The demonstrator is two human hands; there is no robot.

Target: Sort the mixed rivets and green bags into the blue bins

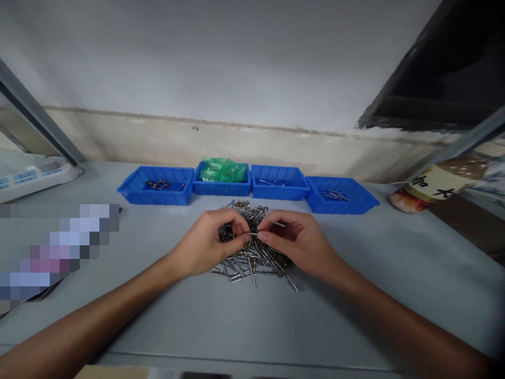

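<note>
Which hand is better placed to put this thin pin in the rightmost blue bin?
Probably the right hand: it is nearer that bin, while the left hand would have to reach across. Both meet at the pin over the pile.

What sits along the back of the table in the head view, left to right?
Power strip, bin with brass-coloured parts, bin with green bag, bin with a few thin rods, bin with a rod bunch, labelled container.
</note>
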